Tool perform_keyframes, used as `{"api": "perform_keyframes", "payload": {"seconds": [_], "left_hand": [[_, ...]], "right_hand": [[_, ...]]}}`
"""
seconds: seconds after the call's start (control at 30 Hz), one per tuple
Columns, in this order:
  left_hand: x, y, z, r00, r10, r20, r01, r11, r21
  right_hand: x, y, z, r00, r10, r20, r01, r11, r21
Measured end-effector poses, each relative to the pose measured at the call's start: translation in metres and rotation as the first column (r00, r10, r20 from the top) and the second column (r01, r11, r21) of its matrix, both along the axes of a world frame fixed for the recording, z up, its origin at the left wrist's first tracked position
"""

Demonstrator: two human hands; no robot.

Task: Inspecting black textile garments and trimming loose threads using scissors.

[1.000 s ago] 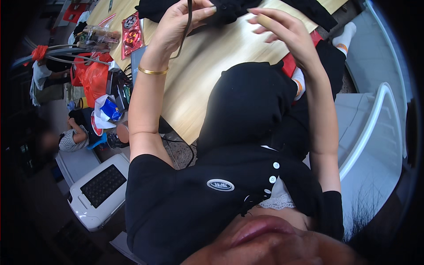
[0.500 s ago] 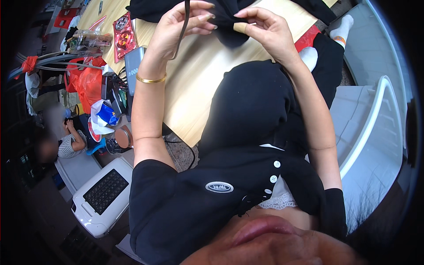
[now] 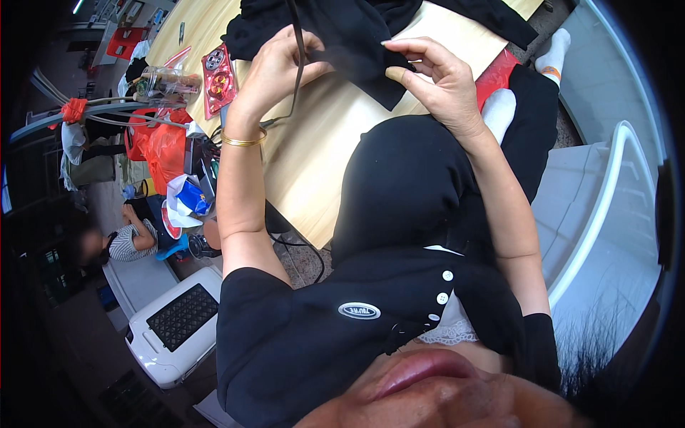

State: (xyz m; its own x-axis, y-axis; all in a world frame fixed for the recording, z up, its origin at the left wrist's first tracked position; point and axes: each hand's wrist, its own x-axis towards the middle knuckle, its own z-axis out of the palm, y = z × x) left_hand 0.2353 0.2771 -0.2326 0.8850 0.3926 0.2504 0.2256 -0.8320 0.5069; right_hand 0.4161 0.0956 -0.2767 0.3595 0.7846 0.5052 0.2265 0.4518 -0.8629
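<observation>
Bright daylight fills the middle. The round edges go dark and bend. The near chin at the bottom looks blurry.

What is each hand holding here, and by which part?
Both hands pinch the black cloth at its near edge: left hand at its left part, right hand at a lower corner.

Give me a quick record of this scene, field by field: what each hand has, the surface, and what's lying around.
left hand: pinches a thin dark cord and the edge of the black fabric garment
right hand: grips a fold of the same garment
wrist: gold bangle on the left
surface: light wooden table
nearby: red flat package, red plastic bag
floor: white box with dark grille
</observation>
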Motion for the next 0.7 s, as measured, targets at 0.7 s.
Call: {"api": "perform_keyframes", "payload": {"seconds": [0.7], "left_hand": [[0.082, 0.005, 0.021, 0.894, -0.441, -0.078, 0.427, 0.892, -0.147]], "right_hand": [[0.011, -0.004, -0.006, 0.696, 0.112, -0.709, -0.169, 0.986, -0.011]]}}
